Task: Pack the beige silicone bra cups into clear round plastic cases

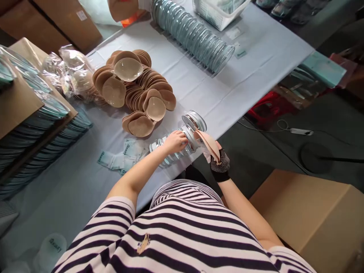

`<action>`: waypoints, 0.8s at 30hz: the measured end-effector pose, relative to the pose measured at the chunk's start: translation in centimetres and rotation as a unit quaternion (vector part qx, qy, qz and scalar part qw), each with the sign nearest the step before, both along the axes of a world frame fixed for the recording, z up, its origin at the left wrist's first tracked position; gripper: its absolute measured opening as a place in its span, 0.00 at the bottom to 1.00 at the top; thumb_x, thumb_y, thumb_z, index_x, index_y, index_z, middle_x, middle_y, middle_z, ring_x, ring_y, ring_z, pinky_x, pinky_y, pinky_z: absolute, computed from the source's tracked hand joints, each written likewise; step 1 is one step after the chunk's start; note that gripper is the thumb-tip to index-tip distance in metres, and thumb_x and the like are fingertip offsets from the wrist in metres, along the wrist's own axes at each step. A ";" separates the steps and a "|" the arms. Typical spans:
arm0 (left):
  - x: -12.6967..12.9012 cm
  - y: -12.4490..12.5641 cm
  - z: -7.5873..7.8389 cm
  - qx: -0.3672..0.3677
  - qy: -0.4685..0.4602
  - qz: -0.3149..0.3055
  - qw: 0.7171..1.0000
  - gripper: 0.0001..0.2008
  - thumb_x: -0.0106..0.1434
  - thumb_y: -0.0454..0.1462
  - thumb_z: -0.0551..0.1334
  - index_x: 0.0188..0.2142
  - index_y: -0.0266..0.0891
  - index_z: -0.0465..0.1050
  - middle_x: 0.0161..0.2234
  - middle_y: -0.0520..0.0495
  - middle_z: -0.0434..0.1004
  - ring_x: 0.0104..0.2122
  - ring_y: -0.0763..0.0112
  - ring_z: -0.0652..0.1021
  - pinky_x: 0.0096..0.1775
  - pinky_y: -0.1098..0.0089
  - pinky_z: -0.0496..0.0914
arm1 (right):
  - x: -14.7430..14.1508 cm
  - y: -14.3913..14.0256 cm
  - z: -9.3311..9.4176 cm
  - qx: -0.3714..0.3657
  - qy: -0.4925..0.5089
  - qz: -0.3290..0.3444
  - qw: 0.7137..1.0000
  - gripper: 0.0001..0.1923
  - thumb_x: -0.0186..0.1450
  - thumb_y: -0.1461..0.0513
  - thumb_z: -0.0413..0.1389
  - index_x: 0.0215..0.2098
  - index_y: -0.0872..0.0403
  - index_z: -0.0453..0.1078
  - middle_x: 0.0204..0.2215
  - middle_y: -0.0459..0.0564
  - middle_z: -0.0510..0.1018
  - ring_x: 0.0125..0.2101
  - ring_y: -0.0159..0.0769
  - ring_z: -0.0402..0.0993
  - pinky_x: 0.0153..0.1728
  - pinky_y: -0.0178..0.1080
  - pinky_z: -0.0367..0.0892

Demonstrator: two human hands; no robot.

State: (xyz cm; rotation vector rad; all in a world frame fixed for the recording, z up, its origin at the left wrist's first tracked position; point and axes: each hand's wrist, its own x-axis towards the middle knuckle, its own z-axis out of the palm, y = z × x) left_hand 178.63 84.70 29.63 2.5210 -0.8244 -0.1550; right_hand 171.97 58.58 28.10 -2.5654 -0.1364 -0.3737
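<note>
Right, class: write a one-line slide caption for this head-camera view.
Left hand steadies a row of clear round cases while the gloved right hand holds a beige silicone pad.

At 11 o'clock from me sits a heap of tan pads [136,87], with crinkled plastic bags [66,72] beside it at 10. A long row of clear lids [193,36] runs at 12, a white basket [217,13] just past it. At 4 o'clock stands 1 cardboard box [313,216].
</note>
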 end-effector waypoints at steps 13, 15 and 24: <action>-2.5 -0.3 -0.8 0.060 -0.023 0.028 0.998 0.13 0.69 0.45 0.57 0.37 0.41 0.77 0.38 0.44 0.79 0.43 0.61 0.77 0.48 0.60 0.70 | -2.8 0.5 -2.4 -0.048 0.039 0.029 0.998 0.30 0.68 0.55 0.48 0.65 0.60 0.62 0.52 0.60 0.78 0.49 0.46 0.77 0.53 0.43 0.71; -3.0 0.2 -0.7 0.057 -0.027 0.011 0.998 0.13 0.68 0.46 0.59 0.44 0.42 0.77 0.42 0.44 0.80 0.48 0.61 0.76 0.53 0.59 0.67 | -2.9 0.6 -2.1 -0.052 0.044 0.041 0.997 0.30 0.68 0.54 0.47 0.64 0.60 0.63 0.51 0.60 0.78 0.48 0.47 0.78 0.51 0.44 0.72; -3.6 -0.7 -1.3 0.114 -0.025 0.031 0.993 0.10 0.57 0.43 0.67 0.35 0.40 0.77 0.36 0.42 0.76 0.43 0.55 0.74 0.58 0.51 0.63 | -3.4 1.5 -3.0 -0.145 0.157 0.157 0.964 0.33 0.64 0.52 0.51 0.65 0.55 0.64 0.39 0.58 0.81 0.37 0.46 0.77 0.38 0.40 0.70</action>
